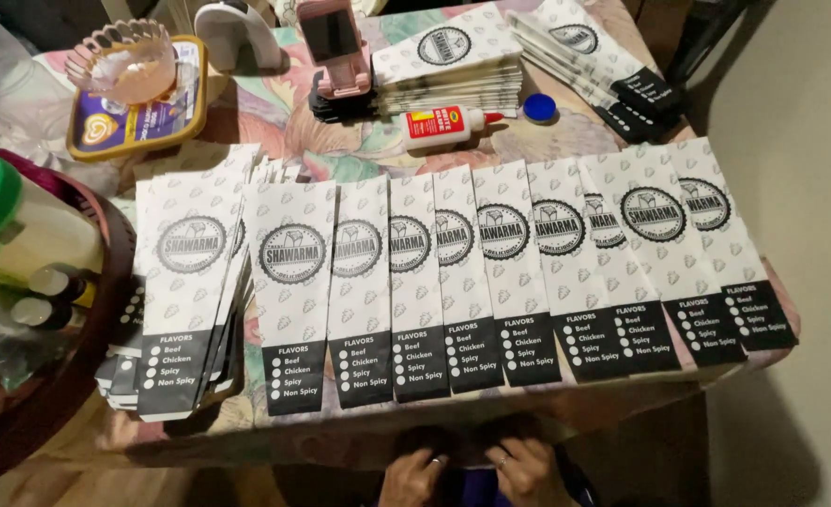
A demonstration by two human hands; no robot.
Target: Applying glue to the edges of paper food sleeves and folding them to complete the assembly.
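Both hands are seen low at the near edge of the bench (340, 427), below its rim: the left hand (413, 476) and the right hand (526, 472), each with a ring, fingers curled, close together over something dark; whether anything is gripped cannot be told. Just above them, a row of printed paper sleeves (490, 282) is laid overlapping across the flowered bench top. A loose stack of sleeves (188, 282) is set at the row's left end. Farther back, a glue bottle (445, 123) is laid on its side beside a blue cap (539, 108), with more stacked sleeves (448, 61) behind.
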